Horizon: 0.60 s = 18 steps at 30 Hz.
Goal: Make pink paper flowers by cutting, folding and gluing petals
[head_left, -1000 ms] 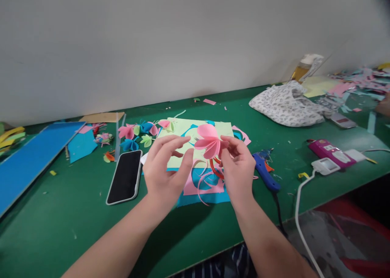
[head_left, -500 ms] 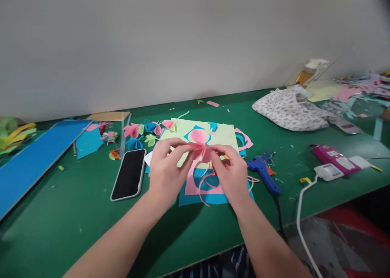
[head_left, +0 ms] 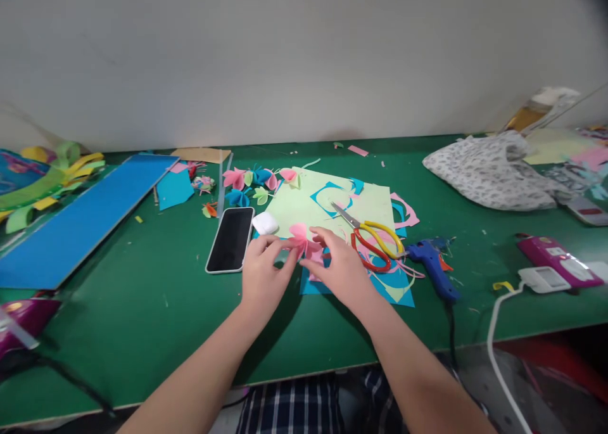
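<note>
A small pink folded-paper flower (head_left: 301, 237) is pinched between both my hands just above the green table (head_left: 142, 294). My left hand (head_left: 263, 270) grips its left side with thumb and fingers closed. My right hand (head_left: 337, 266) pinches its right side. Beneath them lie pale green (head_left: 304, 207), blue and pink paper sheets with cut-out curves. Red and yellow scissors (head_left: 373, 237) rest on the sheets just right of my right hand. A black phone (head_left: 230, 239) lies left of my left hand.
Several finished paper flowers (head_left: 259, 180) sit behind the sheets. A blue glue gun (head_left: 432, 263) lies at the right, with a white cable, a charger and a purple device beyond. A patterned cloth (head_left: 489, 171) is back right; a blue board (head_left: 80, 218) at left.
Both hands have lowered the pink flower from chest height down close to the paper sheets. The scissors, hidden before, show now. The camera has swung left.
</note>
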Available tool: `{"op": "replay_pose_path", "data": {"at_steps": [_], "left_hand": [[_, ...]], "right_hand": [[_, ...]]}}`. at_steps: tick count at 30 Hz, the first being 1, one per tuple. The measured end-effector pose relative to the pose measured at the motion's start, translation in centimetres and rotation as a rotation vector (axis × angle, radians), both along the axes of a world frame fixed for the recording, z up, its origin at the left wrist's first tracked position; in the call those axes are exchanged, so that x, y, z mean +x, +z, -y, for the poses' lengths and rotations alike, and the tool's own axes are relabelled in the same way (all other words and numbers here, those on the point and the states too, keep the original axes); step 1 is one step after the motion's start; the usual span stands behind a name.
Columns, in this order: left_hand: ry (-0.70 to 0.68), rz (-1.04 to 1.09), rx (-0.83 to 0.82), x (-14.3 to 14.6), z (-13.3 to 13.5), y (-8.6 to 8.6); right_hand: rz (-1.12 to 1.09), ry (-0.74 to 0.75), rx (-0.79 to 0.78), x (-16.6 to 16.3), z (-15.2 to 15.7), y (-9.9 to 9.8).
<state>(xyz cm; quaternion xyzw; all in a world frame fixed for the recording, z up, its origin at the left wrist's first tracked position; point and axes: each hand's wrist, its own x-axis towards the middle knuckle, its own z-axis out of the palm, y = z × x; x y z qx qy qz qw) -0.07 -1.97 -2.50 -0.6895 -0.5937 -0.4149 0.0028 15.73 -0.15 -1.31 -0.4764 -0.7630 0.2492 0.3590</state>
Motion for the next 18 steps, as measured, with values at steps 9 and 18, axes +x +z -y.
{"op": "replay_pose_path", "data": {"at_steps": [9, 18], "left_hand": [[-0.015, -0.046, -0.040, -1.1, -0.2, -1.0], [0.018, -0.032, -0.114, -2.9, 1.1, -1.7]], "right_hand": [[0.010, 0.021, -0.065, 0.2, 0.2, 0.6], [-0.359, 0.281, 0.163, 8.9, 8.0, 4.3]]}}
